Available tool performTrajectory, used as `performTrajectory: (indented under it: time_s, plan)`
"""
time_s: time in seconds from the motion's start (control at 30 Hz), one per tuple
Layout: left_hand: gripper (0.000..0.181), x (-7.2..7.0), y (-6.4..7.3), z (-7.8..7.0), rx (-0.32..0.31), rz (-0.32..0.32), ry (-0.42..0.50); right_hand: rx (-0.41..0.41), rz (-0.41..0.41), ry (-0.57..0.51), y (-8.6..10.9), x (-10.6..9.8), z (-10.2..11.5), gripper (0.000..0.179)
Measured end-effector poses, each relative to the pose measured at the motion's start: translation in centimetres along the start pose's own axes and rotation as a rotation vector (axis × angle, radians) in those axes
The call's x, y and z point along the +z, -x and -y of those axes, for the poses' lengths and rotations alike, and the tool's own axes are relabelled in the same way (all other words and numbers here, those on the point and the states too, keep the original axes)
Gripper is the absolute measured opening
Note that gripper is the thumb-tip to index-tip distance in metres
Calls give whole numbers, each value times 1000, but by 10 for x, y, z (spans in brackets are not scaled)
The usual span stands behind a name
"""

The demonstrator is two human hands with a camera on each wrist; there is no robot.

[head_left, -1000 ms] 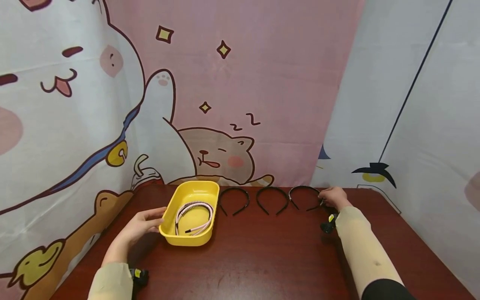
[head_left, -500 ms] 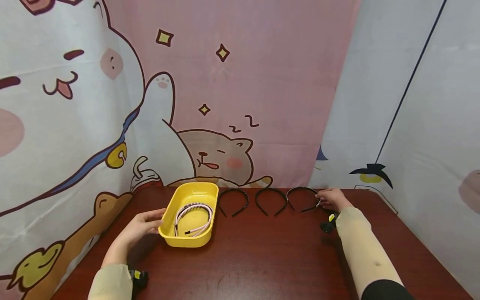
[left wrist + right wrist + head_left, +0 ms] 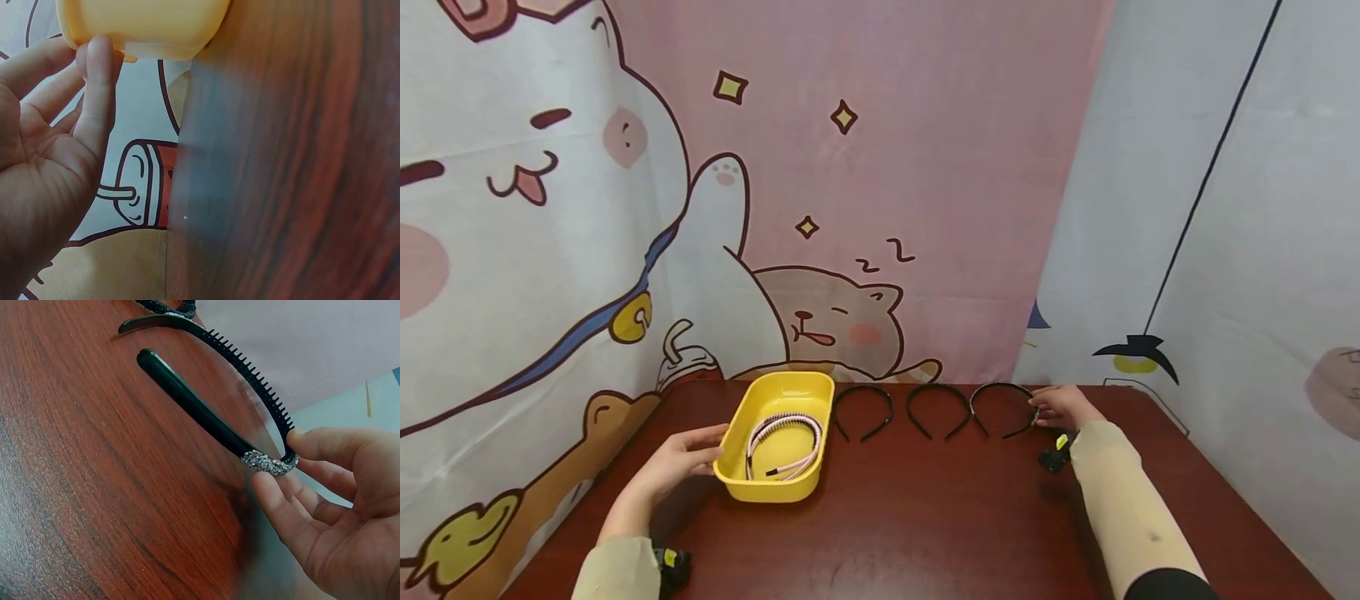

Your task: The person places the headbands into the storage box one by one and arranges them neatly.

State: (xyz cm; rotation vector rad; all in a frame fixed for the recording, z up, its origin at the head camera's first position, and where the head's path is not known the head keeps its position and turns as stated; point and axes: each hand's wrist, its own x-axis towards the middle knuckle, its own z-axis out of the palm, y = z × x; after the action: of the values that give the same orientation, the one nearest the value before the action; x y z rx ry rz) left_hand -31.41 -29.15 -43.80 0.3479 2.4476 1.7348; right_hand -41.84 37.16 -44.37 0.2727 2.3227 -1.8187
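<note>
A black headband (image 3: pixel 190 409) with a band of silvery glitter is pinched near its bend between the thumb and fingers of my right hand (image 3: pixel 337 500). In the head view that headband (image 3: pixel 1002 385) is the rightmost of three in a row; whether its ends touch the table cannot be told. Left of it lie a middle black headband (image 3: pixel 937 387) and another black headband (image 3: pixel 891 408). My left hand (image 3: pixel 673 462) holds the left rim of a yellow plastic tub (image 3: pixel 775 490). Inside the tub lie pink and black headbands (image 3: pixel 784 418), overlapping, their number unclear.
A dark red-brown wooden table (image 3: pixel 910 525) spreads under everything. Cartoon-printed cloth (image 3: pixel 955 208) hangs along its back and both sides. Each wrist carries a small black device, such as the right wrist device (image 3: pixel 1056 454).
The head view has tilted up a little. My right hand and the pinched headband have shifted slightly left towards the middle headband. My left hand stays at the tub's rim.
</note>
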Motion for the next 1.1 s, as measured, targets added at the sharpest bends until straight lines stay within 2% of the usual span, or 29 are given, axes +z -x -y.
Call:
performTrajectory:
  time_s: [0.47, 0.8, 1.1]
  plan:
    - [57, 2, 0, 2, -3, -2, 21, -11, -6, 13, 9, -7, 7, 50]
    - [56, 2, 0, 1, -3, -1, 20, -57, 18, 33, 10, -9, 10, 50]
    - [56, 1, 0, -1, 3, -5, 19, -105, 30, 22, 14, -7, 23, 48]
